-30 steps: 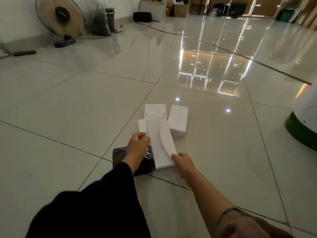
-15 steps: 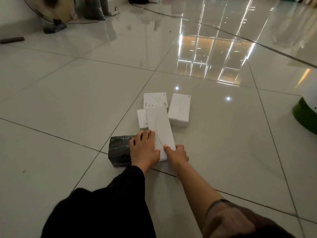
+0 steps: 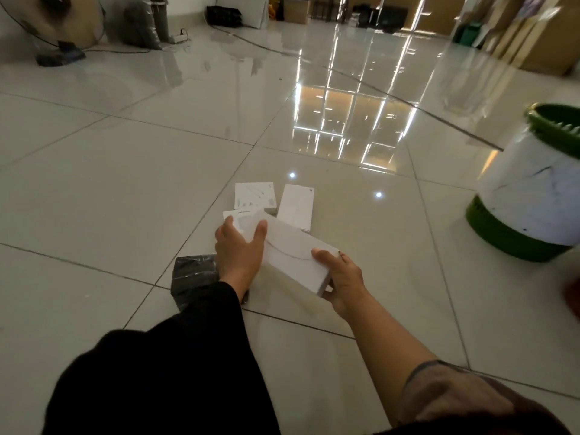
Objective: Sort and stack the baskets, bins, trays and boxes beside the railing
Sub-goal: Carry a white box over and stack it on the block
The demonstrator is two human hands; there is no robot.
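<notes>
A long white box (image 3: 293,259) is gripped at its far end by the left hand (image 3: 240,251) and at its near corner by the right hand (image 3: 343,279), above the floor (image 3: 94,189). A black box (image 3: 194,276) lies under the left wrist; three smaller white boxes (image 3: 296,206) lie just beyond.

From here nothing can be read: the small white box (image 3: 255,197) on the floor bears faint grey diagrams and specks of print, and the white box (image 3: 241,218) under the left hand (image 3: 239,252) has a dark line of lettering, all too blurred to read.
</notes>
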